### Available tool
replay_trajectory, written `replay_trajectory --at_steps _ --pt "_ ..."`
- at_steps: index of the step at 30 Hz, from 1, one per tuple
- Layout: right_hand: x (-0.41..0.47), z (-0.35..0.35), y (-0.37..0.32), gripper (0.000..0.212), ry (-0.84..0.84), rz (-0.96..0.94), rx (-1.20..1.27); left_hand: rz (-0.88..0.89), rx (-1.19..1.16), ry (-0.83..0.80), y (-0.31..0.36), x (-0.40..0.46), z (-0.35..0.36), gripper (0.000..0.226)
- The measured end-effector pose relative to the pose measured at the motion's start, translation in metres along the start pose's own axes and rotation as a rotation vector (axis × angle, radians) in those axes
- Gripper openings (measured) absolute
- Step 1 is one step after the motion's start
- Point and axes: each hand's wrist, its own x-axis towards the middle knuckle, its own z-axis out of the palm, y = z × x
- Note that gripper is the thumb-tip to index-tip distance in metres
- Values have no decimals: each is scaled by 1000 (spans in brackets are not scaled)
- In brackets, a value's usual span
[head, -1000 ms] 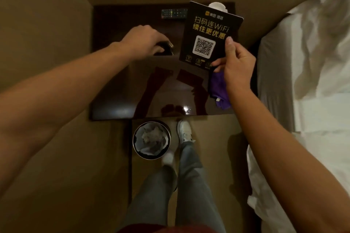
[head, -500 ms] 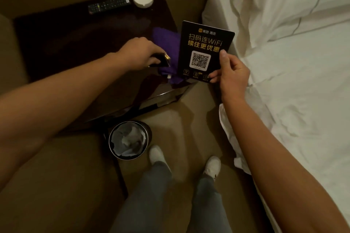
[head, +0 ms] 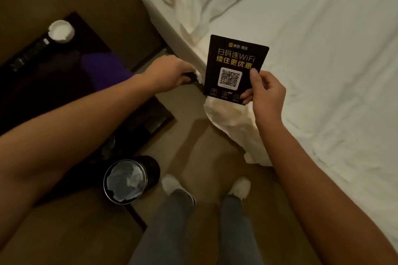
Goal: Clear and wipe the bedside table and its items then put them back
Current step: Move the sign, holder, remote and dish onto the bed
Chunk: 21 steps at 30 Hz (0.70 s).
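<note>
My right hand (head: 267, 94) pinches a black WiFi card with a QR code (head: 233, 64) by its lower right corner, over the edge of the bed. My left hand (head: 170, 74) grips a small dark object (head: 189, 76), mostly hidden by the fingers, just left of the card. The dark bedside table (head: 25, 92) lies at the left. On it are a purple cloth (head: 103, 69), a white ashtray (head: 61, 32) and a black remote (head: 30, 55).
A bed with white sheets (head: 312, 71) fills the right side. A black bin with a liner and crumpled paper (head: 127, 180) stands on the floor by the table's corner. My legs and white shoes (head: 239, 187) are below, between bin and bed.
Both hands have moved from the table toward the bed, carrying the card and the small dark object. The view has swung right, so the table now sits at the left.
</note>
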Motion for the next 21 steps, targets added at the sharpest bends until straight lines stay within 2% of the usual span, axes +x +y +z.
replay_trajectory --at_steps 6,11,15,21 --pt "13 -116 18 15 121 14 24 130 33 -75 111 73 7 35" --pt "27 -188 34 14 215 39 54 179 16 -86 176 118 17 33" --pt "41 -223 48 14 249 87 67 213 56 -128 206 149 23 32" --pt "53 -236 67 20 299 174 94 290 120 -168 221 186 37 31"
